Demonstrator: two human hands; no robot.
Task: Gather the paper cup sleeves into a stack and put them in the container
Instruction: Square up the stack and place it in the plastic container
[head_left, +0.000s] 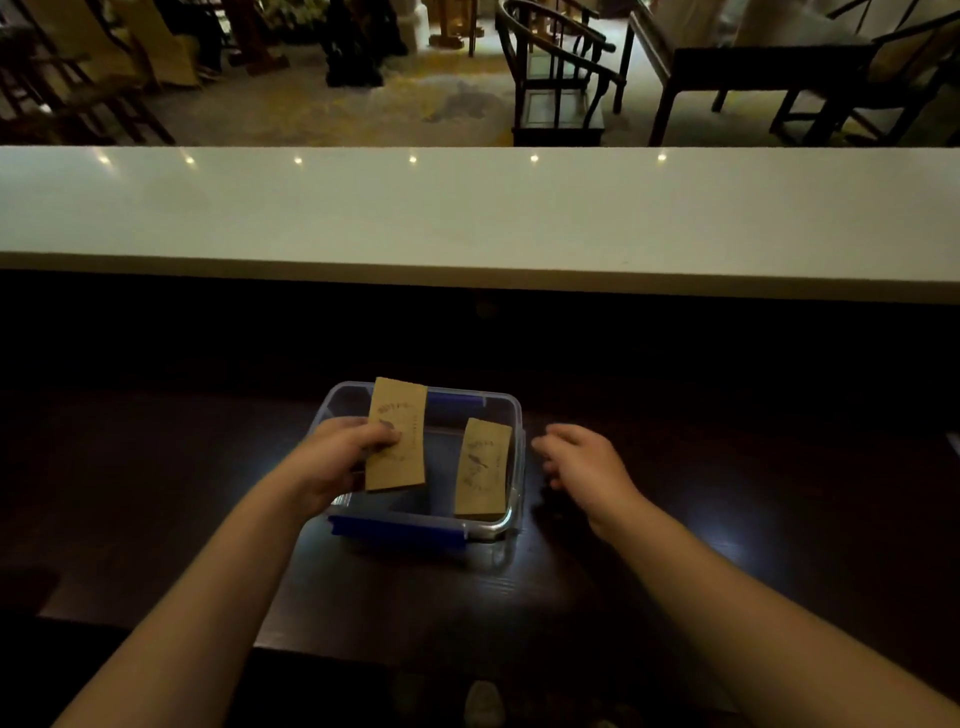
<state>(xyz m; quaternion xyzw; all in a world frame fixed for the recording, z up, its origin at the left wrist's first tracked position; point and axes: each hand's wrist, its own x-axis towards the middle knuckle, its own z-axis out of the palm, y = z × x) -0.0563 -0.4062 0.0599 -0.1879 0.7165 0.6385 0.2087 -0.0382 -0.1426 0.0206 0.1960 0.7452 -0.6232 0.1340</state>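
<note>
A clear plastic container (511, 415) with blue clips sits on the dark wooden table in front of me. My left hand (337, 457) grips a stack of brown paper cup sleeves (397, 436) by its left edge and holds it over the container's left half. A second stack of brown sleeves (482, 467) rests inside the container along its right wall. My right hand (579, 457) hovers just outside the container's right wall, fingers loosely spread and holding nothing.
The dark table (727, 519) extends left and right of the container. A raised white counter ledge (478, 213) runs across behind it. Beyond the ledge stand dark wooden chairs (558, 73) and tables on a pale floor.
</note>
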